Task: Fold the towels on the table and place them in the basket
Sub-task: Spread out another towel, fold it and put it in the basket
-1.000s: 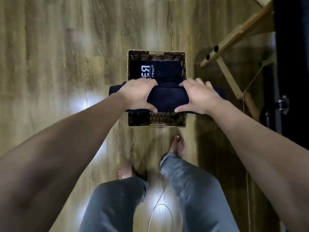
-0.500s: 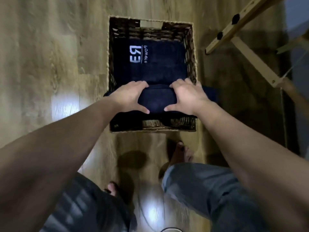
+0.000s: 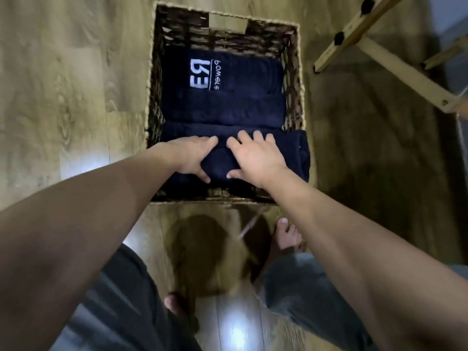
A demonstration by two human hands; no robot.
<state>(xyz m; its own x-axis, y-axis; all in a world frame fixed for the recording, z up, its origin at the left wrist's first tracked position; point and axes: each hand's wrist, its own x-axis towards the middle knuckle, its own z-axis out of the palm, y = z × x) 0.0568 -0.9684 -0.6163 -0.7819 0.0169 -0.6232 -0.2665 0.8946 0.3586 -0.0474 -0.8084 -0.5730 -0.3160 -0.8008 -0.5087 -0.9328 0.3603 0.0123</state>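
Both hands, left hand (image 3: 191,157) and right hand (image 3: 253,158), grip the folded towel (image 3: 291,158) at lower centre. I judge its right end may snag the basket (image 3: 295,79) rim.

Basket (image 3: 293,72) on floor, open top, walls on all four sides; far wall at 12 o'clock has a cut-out handle gap. Interior mostly filled: folded towels (image 3: 222,107) cover the bottom from 12 o'clock to centre. Near part, 6 o'clock, taken by a towel roll (image 3: 291,153) with left hand (image 3: 188,154) and right hand (image 3: 253,158) gripping it; roll's end overhangs the wall at 3 o'clock. Narrow gap between roll and near wall. Access from above is free. Wooden frame legs (image 3: 395,64) stand at 2 o'clock, apart from basket. Floor at 9 o'clock open. Bare foot (image 3: 286,236) near the basket at 5 o'clock.
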